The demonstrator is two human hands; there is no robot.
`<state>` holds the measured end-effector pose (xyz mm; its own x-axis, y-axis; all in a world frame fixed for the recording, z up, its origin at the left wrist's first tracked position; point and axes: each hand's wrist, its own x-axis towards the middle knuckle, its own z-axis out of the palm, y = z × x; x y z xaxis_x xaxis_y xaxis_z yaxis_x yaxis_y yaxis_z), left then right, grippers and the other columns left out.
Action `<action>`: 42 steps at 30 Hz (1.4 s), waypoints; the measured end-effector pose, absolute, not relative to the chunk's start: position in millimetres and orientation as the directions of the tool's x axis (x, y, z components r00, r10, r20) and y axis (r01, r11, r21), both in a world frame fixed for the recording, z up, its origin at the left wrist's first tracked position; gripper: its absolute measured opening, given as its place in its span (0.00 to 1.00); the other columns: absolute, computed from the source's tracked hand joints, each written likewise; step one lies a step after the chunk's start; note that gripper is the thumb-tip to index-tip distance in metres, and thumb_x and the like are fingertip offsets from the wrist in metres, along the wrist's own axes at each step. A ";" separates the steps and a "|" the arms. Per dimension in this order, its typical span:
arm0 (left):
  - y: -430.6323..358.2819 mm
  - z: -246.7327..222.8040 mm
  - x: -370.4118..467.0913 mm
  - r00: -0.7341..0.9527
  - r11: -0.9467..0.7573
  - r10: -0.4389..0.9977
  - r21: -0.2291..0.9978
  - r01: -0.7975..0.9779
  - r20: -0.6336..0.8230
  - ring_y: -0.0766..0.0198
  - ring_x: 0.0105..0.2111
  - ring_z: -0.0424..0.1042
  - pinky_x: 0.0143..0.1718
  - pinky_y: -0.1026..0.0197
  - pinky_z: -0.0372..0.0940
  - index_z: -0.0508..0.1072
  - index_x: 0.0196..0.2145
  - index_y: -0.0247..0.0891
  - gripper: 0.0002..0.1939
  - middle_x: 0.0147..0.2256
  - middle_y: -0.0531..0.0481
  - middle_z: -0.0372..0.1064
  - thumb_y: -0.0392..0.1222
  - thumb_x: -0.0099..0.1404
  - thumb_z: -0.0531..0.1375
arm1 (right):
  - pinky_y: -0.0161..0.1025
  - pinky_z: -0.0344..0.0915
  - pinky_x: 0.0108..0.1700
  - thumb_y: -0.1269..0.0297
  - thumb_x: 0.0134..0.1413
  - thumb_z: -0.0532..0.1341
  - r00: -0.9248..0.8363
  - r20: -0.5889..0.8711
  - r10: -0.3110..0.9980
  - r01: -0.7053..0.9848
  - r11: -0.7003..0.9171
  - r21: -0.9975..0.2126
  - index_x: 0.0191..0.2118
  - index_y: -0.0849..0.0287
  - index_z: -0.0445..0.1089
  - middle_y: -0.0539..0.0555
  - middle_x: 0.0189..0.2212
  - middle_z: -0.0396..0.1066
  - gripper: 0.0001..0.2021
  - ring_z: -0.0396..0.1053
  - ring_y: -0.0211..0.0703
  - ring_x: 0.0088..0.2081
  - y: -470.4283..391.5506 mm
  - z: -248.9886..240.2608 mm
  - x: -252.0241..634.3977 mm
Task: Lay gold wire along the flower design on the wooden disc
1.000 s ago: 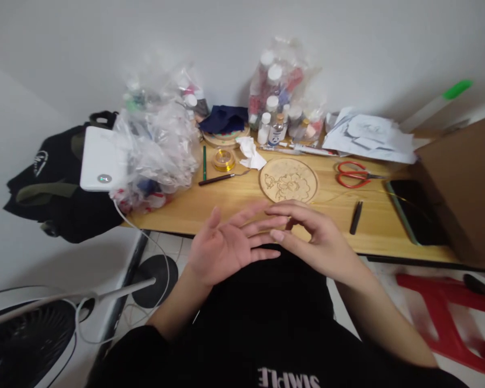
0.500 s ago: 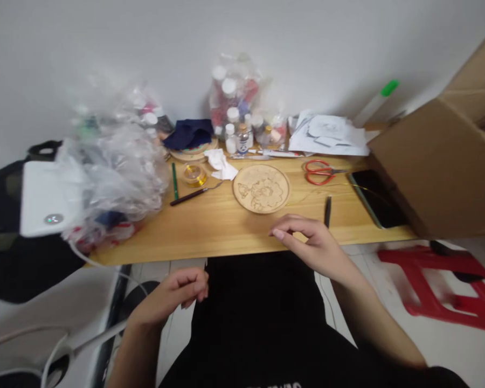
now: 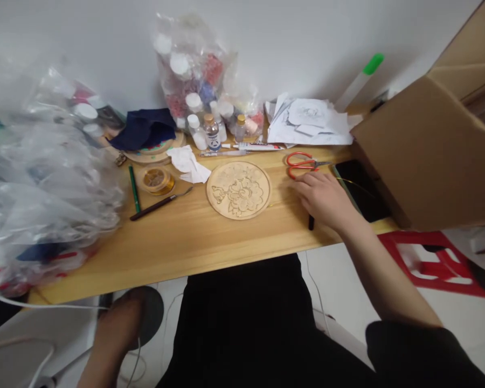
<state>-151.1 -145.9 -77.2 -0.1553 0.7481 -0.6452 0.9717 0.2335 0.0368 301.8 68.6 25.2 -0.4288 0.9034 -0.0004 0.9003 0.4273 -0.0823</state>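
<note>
My right hand (image 3: 323, 198) lies palm down at the right side of the table, its fingers stretched toward the red-handled scissors (image 3: 301, 156). It covers part of a black pen-like tool (image 3: 311, 222), whose lower end shows below the palm. The fingertips are close to the lower scissor handle; contact is hard to judge. Below the table's left edge, my left hand (image 3: 123, 318) is dark and smeared, its fingers unclear. A round wooden disc (image 3: 239, 189) with a raised flower outline lies mid-table. To its left are a spool of golden wire (image 3: 157, 180) and a dark-handled tool (image 3: 153, 208) with a thin metal tip.
Plastic bags (image 3: 48, 178) crowd the left end. Small bottles (image 3: 213, 132), a white crumpled tissue (image 3: 189, 164) and paper sheets (image 3: 311, 121) lie toward the wall. A phone (image 3: 366, 194) and a cardboard box (image 3: 420, 156) stand at the right, with a red stool (image 3: 436, 258) below.
My right hand has moved from in front of the disc to the right, over the black tool by the scissors. My left hand has dropped lower and left. The view has shifted right.
</note>
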 end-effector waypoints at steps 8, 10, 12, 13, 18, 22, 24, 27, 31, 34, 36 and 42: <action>-119.2 13.9 -115.2 0.051 0.437 0.692 0.474 0.765 -0.720 0.54 0.38 0.76 0.42 0.58 0.69 0.78 0.36 0.45 0.14 0.37 0.50 0.78 0.52 0.56 0.60 | 0.45 0.57 0.45 0.69 0.65 0.47 -0.571 -0.068 0.818 0.819 0.573 0.026 0.37 0.60 0.75 0.60 0.39 0.75 0.18 0.67 0.51 0.42 86.4 26.2 312.5; -93.7 38.6 -100.9 -0.002 0.441 0.791 0.568 0.695 -0.612 0.56 0.35 0.75 0.37 0.60 0.68 0.78 0.30 0.45 0.15 0.33 0.52 0.78 0.57 0.53 0.62 | 0.45 0.58 0.43 0.69 0.66 0.46 -0.606 -0.050 0.794 0.793 0.607 0.037 0.35 0.58 0.74 0.58 0.39 0.76 0.18 0.68 0.50 0.41 87.0 25.5 318.2; -62.2 52.4 -85.5 -0.090 0.373 0.906 0.677 0.634 -0.415 0.59 0.33 0.73 0.38 0.60 0.67 0.77 0.27 0.44 0.13 0.30 0.53 0.76 0.56 0.52 0.65 | 0.45 0.58 0.42 0.69 0.66 0.47 -0.627 0.015 0.779 0.779 0.627 0.027 0.34 0.57 0.74 0.57 0.39 0.77 0.18 0.69 0.50 0.42 85.3 26.2 324.9; -45.7 55.1 -77.4 -0.123 0.307 0.949 0.750 0.586 -0.292 0.61 0.32 0.73 0.39 0.60 0.67 0.77 0.27 0.42 0.12 0.30 0.54 0.75 0.53 0.52 0.66 | 0.45 0.59 0.41 0.69 0.66 0.47 -0.629 0.065 0.774 0.777 0.629 0.026 0.34 0.56 0.73 0.57 0.39 0.77 0.18 0.70 0.50 0.42 83.4 27.4 328.2; 17.7 49.4 -34.6 -0.164 0.117 0.984 0.959 0.257 -0.076 0.67 0.29 0.71 0.35 0.64 0.67 0.76 0.33 0.38 0.10 0.27 0.54 0.72 0.46 0.56 0.66 | 0.44 0.62 0.36 0.69 0.62 0.57 -0.638 0.347 0.688 0.728 0.685 -0.018 0.36 0.54 0.73 0.55 0.35 0.78 0.08 0.73 0.48 0.38 61.4 39.5 336.0; 31.6 47.3 -6.4 0.073 0.192 0.980 0.979 -0.075 -0.186 0.71 0.26 0.69 0.31 0.67 0.65 0.75 0.31 0.37 0.05 0.24 0.56 0.71 0.39 0.56 0.66 | 0.42 0.66 0.41 0.71 0.60 0.61 -0.641 0.376 0.669 0.683 0.721 -0.119 0.42 0.56 0.71 0.53 0.34 0.76 0.06 0.72 0.45 0.37 37.2 45.0 327.2; 31.2 46.6 1.4 0.142 0.248 0.963 0.958 -0.142 -0.228 0.72 0.25 0.69 0.31 0.68 0.64 0.75 0.31 0.36 0.04 0.24 0.56 0.70 0.38 0.56 0.66 | 0.42 0.66 0.42 0.72 0.60 0.61 -0.638 0.363 0.679 0.682 0.717 -0.144 0.44 0.57 0.70 0.54 0.34 0.75 0.08 0.72 0.45 0.37 29.0 44.5 321.3; 28.0 43.7 5.3 0.199 0.320 0.942 0.907 -0.275 -0.272 0.72 0.25 0.67 0.30 0.68 0.62 0.75 0.32 0.36 0.06 0.24 0.56 0.69 0.38 0.56 0.66 | 0.42 0.66 0.41 0.72 0.59 0.61 -0.627 0.354 0.694 0.685 0.708 -0.172 0.45 0.55 0.69 0.53 0.33 0.74 0.09 0.71 0.45 0.36 23.8 41.9 315.1; 20.2 39.6 2.6 0.229 0.364 0.929 0.824 -0.435 -0.290 0.72 0.24 0.65 0.29 0.68 0.60 0.74 0.32 0.35 0.05 0.23 0.56 0.66 0.36 0.57 0.65 | 0.43 0.66 0.41 0.70 0.60 0.61 -0.640 0.346 0.686 0.669 0.719 -0.187 0.43 0.56 0.70 0.54 0.33 0.74 0.06 0.71 0.46 0.36 25.7 39.4 309.6; 12.2 39.7 0.0 0.253 0.375 0.926 0.766 -0.523 -0.280 0.73 0.22 0.62 0.28 0.68 0.58 0.72 0.32 0.35 0.05 0.20 0.58 0.62 0.36 0.58 0.64 | 0.43 0.66 0.40 0.69 0.61 0.60 -0.657 0.355 0.665 0.640 0.741 -0.202 0.43 0.56 0.70 0.54 0.32 0.74 0.06 0.71 0.46 0.35 28.6 39.3 304.1; 6.8 41.9 -0.4 0.272 0.372 0.926 0.743 -0.556 -0.261 0.74 0.20 0.59 0.28 0.67 0.57 0.70 0.32 0.35 0.05 0.19 0.59 0.58 0.37 0.58 0.64 | 0.43 0.66 0.39 0.69 0.61 0.60 -0.666 0.367 0.650 0.623 0.755 -0.206 0.43 0.55 0.70 0.53 0.32 0.74 0.05 0.71 0.45 0.34 29.6 39.5 300.2; -4.3 50.5 2.1 0.311 0.319 0.938 0.728 -0.607 -0.152 0.74 0.18 0.51 0.27 0.68 0.53 0.69 0.33 0.37 0.06 0.17 0.62 0.49 0.39 0.63 0.63 | 0.41 0.65 0.37 0.73 0.59 0.62 -0.707 0.381 0.596 0.580 0.797 -0.172 0.41 0.60 0.70 0.54 0.32 0.73 0.05 0.69 0.43 0.33 25.9 39.8 292.3</action>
